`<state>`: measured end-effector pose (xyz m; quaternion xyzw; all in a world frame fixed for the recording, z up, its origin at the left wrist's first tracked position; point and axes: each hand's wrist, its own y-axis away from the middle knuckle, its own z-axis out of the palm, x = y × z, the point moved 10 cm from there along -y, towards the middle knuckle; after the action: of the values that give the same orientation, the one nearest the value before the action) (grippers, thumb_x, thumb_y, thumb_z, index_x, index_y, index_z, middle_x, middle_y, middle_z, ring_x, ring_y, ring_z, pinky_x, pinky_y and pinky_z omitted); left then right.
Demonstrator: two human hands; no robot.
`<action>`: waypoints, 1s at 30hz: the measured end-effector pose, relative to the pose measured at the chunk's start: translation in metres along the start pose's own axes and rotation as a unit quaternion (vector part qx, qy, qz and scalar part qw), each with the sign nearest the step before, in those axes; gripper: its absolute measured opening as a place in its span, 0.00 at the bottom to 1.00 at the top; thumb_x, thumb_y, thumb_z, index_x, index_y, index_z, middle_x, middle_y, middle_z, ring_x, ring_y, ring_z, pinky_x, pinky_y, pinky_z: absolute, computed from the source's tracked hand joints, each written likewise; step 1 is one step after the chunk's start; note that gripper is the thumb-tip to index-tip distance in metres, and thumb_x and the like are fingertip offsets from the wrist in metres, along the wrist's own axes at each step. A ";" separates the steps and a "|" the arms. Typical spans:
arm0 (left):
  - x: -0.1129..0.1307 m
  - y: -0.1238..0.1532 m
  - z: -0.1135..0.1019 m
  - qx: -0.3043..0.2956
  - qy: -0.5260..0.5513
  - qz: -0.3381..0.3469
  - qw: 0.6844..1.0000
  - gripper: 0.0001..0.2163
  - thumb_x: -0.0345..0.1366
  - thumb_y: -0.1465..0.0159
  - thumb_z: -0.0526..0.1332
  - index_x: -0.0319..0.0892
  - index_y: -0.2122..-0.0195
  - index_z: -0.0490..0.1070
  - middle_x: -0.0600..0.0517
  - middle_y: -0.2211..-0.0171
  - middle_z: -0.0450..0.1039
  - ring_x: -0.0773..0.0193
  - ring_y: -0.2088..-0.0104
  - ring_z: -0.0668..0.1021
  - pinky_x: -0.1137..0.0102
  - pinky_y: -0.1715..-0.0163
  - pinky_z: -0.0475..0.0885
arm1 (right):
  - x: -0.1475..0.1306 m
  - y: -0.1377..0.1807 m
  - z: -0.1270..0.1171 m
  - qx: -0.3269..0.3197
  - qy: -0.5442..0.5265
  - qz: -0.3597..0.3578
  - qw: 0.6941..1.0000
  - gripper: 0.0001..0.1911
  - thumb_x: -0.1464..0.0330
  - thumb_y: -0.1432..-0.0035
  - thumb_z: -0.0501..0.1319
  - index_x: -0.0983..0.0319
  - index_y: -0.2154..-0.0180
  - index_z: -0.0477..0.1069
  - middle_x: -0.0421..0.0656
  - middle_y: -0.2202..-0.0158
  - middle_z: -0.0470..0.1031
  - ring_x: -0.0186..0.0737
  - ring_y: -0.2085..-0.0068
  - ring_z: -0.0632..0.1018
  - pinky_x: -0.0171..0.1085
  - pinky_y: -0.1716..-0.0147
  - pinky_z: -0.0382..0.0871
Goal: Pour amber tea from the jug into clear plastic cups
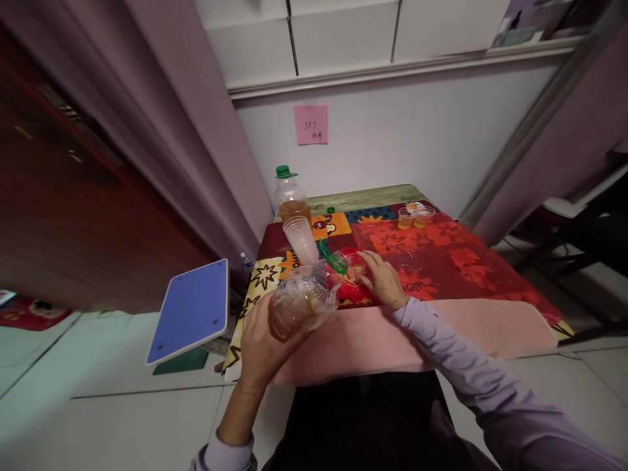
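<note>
one pink wall note (311, 125) reads "357"; left hand (262, 343) grips bottle (300, 302)

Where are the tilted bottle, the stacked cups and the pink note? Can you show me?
Tilted bottle (298, 302): head view, on its see-through body.
Stacked cups (301, 239): head view, on the side of the stack.
Pink note (311, 125): head view, middle of the paper.
</note>
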<state>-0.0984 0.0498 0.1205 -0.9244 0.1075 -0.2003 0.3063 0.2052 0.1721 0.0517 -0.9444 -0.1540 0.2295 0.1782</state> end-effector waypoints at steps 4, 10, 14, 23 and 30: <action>-0.002 -0.001 0.002 -0.008 0.002 -0.010 1.000 0.44 0.64 0.42 0.70 0.41 0.32 0.65 0.35 0.41 0.79 0.39 0.41 0.81 0.47 0.40 0.76 | 0.005 -0.001 0.008 0.023 -0.027 0.041 0.999 0.34 0.66 0.32 0.64 0.66 0.28 0.63 0.61 0.31 0.72 0.61 0.36 0.77 0.56 0.43 0.76; -0.010 -0.003 0.006 -0.022 0.026 -0.053 0.998 0.45 0.64 0.46 0.72 0.43 0.34 0.67 0.37 0.40 0.79 0.39 0.40 0.81 0.47 0.39 0.75 | 0.007 -0.005 0.015 0.032 -0.047 0.057 0.997 0.36 0.68 0.34 0.64 0.65 0.28 0.63 0.61 0.33 0.74 0.61 0.37 0.78 0.57 0.42 0.75; -0.010 -0.004 0.005 -0.016 0.037 -0.057 0.998 0.45 0.64 0.47 0.72 0.43 0.34 0.67 0.37 0.40 0.79 0.38 0.40 0.81 0.45 0.39 0.75 | -0.001 0.002 -0.010 0.102 -0.040 0.066 0.992 0.38 0.59 0.32 0.64 0.65 0.26 0.60 0.64 0.28 0.67 0.65 0.30 0.72 0.60 0.38 0.72; -0.011 -0.003 0.008 -0.022 0.021 -0.040 0.999 0.45 0.62 0.46 0.73 0.42 0.33 0.66 0.36 0.40 0.79 0.39 0.40 0.81 0.46 0.39 0.76 | -0.090 0.039 0.042 0.060 -0.456 0.085 0.884 0.30 0.45 0.25 0.45 0.59 0.48 0.74 0.47 0.64 0.80 0.49 0.65 0.82 0.45 0.63 0.80; -0.014 -0.004 0.008 -0.031 0.011 -0.053 0.998 0.45 0.61 0.46 0.73 0.41 0.33 0.66 0.36 0.38 0.78 0.38 0.39 0.80 0.45 0.38 0.75 | -0.136 0.038 0.091 -0.104 -0.633 0.033 0.766 0.45 0.33 0.42 0.64 0.57 0.37 0.71 0.52 0.42 0.80 0.58 0.38 0.79 0.53 0.36 0.74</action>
<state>-0.1067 0.0618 0.1129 -0.9356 0.0679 -0.2230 0.2652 0.0533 0.1121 0.0120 -0.6019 -0.2238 0.7637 -0.0662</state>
